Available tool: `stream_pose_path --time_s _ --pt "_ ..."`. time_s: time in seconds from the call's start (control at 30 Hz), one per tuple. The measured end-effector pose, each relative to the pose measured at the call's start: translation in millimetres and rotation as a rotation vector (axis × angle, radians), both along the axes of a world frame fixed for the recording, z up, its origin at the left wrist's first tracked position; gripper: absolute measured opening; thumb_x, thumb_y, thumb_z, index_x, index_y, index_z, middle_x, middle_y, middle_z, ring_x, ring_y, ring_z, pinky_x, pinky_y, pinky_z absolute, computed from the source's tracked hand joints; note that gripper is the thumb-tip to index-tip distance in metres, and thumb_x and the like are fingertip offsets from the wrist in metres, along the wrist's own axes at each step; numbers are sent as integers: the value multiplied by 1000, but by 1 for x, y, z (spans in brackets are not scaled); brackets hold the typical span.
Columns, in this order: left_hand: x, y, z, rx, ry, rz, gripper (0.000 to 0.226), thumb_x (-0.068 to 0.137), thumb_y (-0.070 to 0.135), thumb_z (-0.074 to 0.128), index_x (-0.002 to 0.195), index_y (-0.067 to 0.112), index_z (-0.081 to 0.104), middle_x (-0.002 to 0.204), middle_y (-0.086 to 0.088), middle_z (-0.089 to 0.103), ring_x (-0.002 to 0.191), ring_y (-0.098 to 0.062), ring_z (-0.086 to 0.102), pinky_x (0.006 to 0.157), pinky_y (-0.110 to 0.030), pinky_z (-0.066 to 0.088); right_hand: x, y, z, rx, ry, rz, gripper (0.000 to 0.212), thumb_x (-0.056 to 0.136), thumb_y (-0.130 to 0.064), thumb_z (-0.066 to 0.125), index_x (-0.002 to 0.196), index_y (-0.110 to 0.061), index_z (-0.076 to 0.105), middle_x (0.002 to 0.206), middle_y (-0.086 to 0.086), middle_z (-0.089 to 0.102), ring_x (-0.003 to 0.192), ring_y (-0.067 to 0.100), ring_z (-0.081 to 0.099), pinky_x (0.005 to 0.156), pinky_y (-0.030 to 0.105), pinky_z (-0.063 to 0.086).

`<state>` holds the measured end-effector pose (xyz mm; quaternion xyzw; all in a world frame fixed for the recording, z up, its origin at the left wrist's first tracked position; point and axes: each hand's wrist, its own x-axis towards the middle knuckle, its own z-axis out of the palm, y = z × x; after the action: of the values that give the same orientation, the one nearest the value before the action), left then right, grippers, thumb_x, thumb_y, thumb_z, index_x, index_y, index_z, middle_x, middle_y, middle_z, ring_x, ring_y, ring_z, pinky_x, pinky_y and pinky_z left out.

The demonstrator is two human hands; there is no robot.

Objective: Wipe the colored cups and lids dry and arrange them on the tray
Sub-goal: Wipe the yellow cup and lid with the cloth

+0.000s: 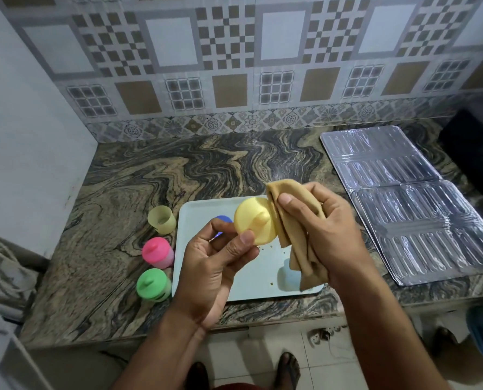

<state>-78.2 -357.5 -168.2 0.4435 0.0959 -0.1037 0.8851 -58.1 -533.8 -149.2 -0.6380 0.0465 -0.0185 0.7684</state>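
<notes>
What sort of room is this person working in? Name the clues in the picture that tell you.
Most likely a home kitchen. A marbled stone counter runs along a patterned tiled wall, and a ribbed metal draining sheet lies on it beside a tray of washed plastic cups.

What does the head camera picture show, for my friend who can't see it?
The left hand holds a yellow lid while the right hand wipes it with a tan cloth above a white tray. A yellow cup, pink cup and green cup wait on the countertop beside it.
</notes>
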Motion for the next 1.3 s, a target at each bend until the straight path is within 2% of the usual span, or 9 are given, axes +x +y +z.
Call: stream_pose_path --time_s 0.2,0.3,0.37,0.47,0.6,0.73,0.83,1.03,1.3 --pt "0 -1 0 -29 -21 -14 30 74 -2 84 69 26 71 78 -3 69 74 -13 74 73 -26 62 -6 13 -9 251 45 -17 28 90 -21 81 101 -2 63 67 4 63 42 10 57 37 20 48" --pt "-4 -3 -4 163 -96 -28 14 78 24 88 83 25 75 93 -5 77 96 -21 78 81 -25 59 -6 20 -16 363 74 -161 44 90 -31 82 115 1 65 76 6 65 54 18 58 47 28 52" --pt "-9 -7 -3 341 -139 -61 25 75 39 87 93 24 80 97 -5 79 100 -21 77 82 -24 57 -6 23 -20 395 58 -260 27 94 -26 76 108 -6 66 74 1 67 58 15 61 49 28 53" --pt "-17 -15 -5 468 -206 -123 31 77 33 92 105 23 84 105 -2 82 104 -18 77 86 -23 58 -6 28 -24 296 -44 -358 6 100 -12 69 99 -14 63 75 -5 70 63 6 63 57 20 54" --pt "-17 -21 -5 527 -179 -47 16 70 27 86 86 26 86 93 -4 83 91 -16 79 84 -24 60 -11 30 -35 51 -171 -401 10 98 -8 73 97 -13 64 78 -9 67 72 3 60 66 19 51" --pt "-14 -17 -6 449 -110 53 21 70 28 90 69 22 70 79 -5 74 82 -18 75 79 -26 52 -16 28 -30 10 -247 -443 15 97 -3 75 98 -14 65 82 -13 69 74 3 62 68 22 54" --pt "-7 -13 -3 200 -1 13 22 79 35 82 92 21 70 95 -2 76 100 -21 78 85 -31 48 -23 24 -22 -168 -454 -415 22 94 0 78 96 -16 65 76 -17 70 62 3 65 58 26 54" --pt "6 -12 9 -158 101 -88 34 85 26 73 113 7 75 106 -11 77 91 -15 75 84 -30 62 -35 15 -23 -821 -873 -284 5 90 -4 81 91 1 80 100 10 80 79 30 70 77 29 51" --pt "13 1 -3 -355 120 -110 66 40 15 108 99 3 80 101 -13 76 82 -15 75 69 -25 62 -44 15 -19 -631 -748 -188 12 87 -5 85 93 2 77 105 11 73 95 21 74 77 28 58"
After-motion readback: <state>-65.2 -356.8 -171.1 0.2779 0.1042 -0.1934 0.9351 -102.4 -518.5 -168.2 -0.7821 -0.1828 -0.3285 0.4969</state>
